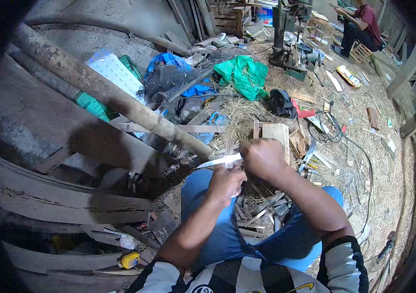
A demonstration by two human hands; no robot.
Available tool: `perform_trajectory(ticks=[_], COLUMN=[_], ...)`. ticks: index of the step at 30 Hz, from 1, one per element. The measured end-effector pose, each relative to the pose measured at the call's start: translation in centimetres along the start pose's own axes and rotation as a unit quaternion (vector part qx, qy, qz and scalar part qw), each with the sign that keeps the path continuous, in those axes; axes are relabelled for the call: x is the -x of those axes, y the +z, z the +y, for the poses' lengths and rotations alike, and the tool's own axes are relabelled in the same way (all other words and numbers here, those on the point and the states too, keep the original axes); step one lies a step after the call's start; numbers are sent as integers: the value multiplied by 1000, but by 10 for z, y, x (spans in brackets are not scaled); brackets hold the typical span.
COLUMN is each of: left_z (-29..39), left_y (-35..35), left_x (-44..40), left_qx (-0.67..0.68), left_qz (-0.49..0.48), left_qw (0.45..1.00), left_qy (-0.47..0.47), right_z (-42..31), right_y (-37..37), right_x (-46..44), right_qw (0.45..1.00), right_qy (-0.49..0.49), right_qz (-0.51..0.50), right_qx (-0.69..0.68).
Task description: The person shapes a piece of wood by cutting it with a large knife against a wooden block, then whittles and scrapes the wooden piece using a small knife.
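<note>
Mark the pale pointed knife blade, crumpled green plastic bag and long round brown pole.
Pale pointed knife blade [218,160]: head view, mid-blade, on its flat.
Crumpled green plastic bag [243,75]: head view, middle of its folds.
Long round brown pole [119,96]: head view, about midway along its length.

Before me I'm holding a knife [218,161]; a pole [115,97] is slanting on my left, a bag [242,75] lying beyond, another person [371,23] near the floor's [389,229] far right corner.

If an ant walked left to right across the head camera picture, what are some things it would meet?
White sheet → knife → right hand → red thing → yellow packet.
</note>
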State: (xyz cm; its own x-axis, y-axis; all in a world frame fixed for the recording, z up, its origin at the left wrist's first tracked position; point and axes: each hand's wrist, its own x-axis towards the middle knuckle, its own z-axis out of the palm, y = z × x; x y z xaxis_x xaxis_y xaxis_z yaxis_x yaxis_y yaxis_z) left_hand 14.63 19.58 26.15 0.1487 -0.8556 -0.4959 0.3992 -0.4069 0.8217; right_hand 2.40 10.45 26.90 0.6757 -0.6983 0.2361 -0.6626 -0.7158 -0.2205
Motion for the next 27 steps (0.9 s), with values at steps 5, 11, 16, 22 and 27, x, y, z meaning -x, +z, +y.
perform_trajectory(ticks=[5,11,16,22,27], left_z=[-4,0,-12,-1,-4], left_y=[-2,-10,-11,-23,-6], left_x=[-3,-8,10,3,5], left_qx=[-24,0,-24,13,-15], left_qz=[-22,-54,-33,-8,-1], left_qw=[999,997,999,1000,1000], left_qy=[8,-54,-22,22,7], right_z=[8,23,124,56,1], right_y=[9,12,45,-12,3], right_x=[-6,-13,-21,-5,-1], right_qw=[1000,999,972,988,998], right_qy=[-7,29,211,144,38], right_qz=[-26,-34,65,22,43], right_qx=[5,22,86,55,-29])
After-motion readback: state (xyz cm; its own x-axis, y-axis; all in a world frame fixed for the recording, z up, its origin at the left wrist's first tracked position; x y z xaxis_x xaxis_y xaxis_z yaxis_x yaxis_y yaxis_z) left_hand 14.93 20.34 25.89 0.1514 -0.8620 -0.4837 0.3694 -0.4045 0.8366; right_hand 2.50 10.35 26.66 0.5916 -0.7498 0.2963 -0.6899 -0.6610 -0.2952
